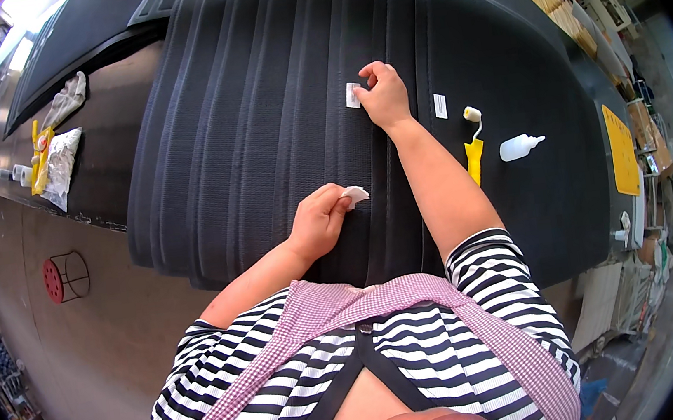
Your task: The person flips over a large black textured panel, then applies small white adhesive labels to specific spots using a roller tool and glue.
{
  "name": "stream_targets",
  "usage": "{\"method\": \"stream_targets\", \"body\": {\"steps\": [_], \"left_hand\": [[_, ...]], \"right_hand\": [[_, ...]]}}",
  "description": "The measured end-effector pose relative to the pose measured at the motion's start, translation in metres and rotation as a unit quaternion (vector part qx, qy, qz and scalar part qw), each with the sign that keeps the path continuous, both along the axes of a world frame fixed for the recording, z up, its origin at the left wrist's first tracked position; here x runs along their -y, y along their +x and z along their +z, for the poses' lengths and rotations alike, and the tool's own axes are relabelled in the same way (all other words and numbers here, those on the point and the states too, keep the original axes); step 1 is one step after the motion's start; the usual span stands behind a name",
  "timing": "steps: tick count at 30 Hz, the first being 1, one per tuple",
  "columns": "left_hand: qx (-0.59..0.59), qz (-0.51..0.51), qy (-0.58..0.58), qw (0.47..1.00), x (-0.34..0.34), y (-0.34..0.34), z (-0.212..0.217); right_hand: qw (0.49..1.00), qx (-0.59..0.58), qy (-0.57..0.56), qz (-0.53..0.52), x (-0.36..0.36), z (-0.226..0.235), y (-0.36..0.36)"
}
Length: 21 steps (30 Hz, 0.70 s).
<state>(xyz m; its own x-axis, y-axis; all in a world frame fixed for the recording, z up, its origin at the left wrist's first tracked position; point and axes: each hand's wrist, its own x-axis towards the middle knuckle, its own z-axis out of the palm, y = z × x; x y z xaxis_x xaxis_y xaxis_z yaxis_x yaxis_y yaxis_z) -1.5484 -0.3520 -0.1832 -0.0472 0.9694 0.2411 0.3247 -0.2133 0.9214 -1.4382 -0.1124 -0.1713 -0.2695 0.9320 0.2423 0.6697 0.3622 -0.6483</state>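
Ribbed black mats (pixel 257 94) lie stacked in overlapping layers in front of me. Near the lower part of the stack, my left hand (pixel 321 222) is closed on a small wad of white label paper (pixel 356 196). My right hand (pixel 386 98) reaches farther out, over the mat. Its thumb touches the right edge of a small white printed label (pixel 352 95), while its other fingers are bent and apart from the thumb. A second white label (pixel 440 106) sits on the smooth black panel (pixel 504 75) to the right.
Right of my forearm lie a small roller with a yellow handle (pixel 474 161) and a white squeeze bottle (pixel 519 147). A yellow board (pixel 621 149) is at the right edge. Plastic bags (pixel 64 162) and yellow tools (pixel 40 161) rest at left; a red stool (pixel 54 280) stands below.
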Motion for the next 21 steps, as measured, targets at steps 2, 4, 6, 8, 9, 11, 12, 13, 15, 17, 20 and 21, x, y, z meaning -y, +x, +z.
{"method": "stream_targets", "body": {"steps": [2, 4, 6, 8, 9, 11, 12, 13, 15, 17, 20, 21], "left_hand": [[0.000, 0.000, -0.003, 1.000, 0.000, -0.001, 0.000], [-0.003, -0.002, -0.004, 1.000, 0.001, -0.002, 0.000], [0.000, -0.004, 0.000, 1.000, 0.000, -0.001, -0.001], [0.000, -0.004, 0.001, 1.000, 0.000, -0.001, 0.000], [-0.001, -0.006, 0.000, 1.000, 0.000, -0.001, 0.001], [-0.004, -0.006, 0.002, 1.000, 0.000, -0.001, 0.000], [-0.005, -0.007, 0.004, 1.000, -0.001, -0.001, -0.001], [-0.006, -0.006, 0.005, 1.000, 0.000, -0.001, -0.001], [-0.010, 0.002, 0.009, 1.000, 0.001, 0.001, -0.001], [-0.014, 0.011, 0.018, 1.000, 0.002, 0.001, -0.002], [-0.018, 0.009, 0.030, 0.999, 0.001, 0.004, -0.004], [-0.016, 0.013, 0.038, 0.999, 0.000, 0.005, -0.003]], "right_hand": [[0.998, 0.035, 0.056, 0.024, 0.007, 0.001, 0.000], [0.993, 0.074, 0.082, 0.034, 0.012, 0.001, 0.000], [0.990, 0.117, 0.079, 0.028, 0.017, -0.001, -0.001], [0.993, 0.097, 0.064, 0.024, 0.022, 0.009, 0.000], [0.994, 0.088, 0.056, 0.020, 0.025, 0.015, 0.003], [0.994, 0.043, 0.093, 0.027, 0.034, 0.032, 0.019], [0.993, 0.021, 0.110, 0.030, 0.042, 0.042, 0.032], [0.991, -0.009, 0.128, 0.027, 0.053, 0.051, 0.045], [0.984, 0.015, 0.178, -0.018, 0.077, 0.060, 0.084], [0.976, 0.090, 0.168, -0.108, 0.107, 0.068, 0.125], [0.942, 0.266, 0.082, -0.186, 0.149, 0.062, 0.174], [0.938, 0.287, 0.043, -0.192, 0.157, 0.061, 0.180]]}}
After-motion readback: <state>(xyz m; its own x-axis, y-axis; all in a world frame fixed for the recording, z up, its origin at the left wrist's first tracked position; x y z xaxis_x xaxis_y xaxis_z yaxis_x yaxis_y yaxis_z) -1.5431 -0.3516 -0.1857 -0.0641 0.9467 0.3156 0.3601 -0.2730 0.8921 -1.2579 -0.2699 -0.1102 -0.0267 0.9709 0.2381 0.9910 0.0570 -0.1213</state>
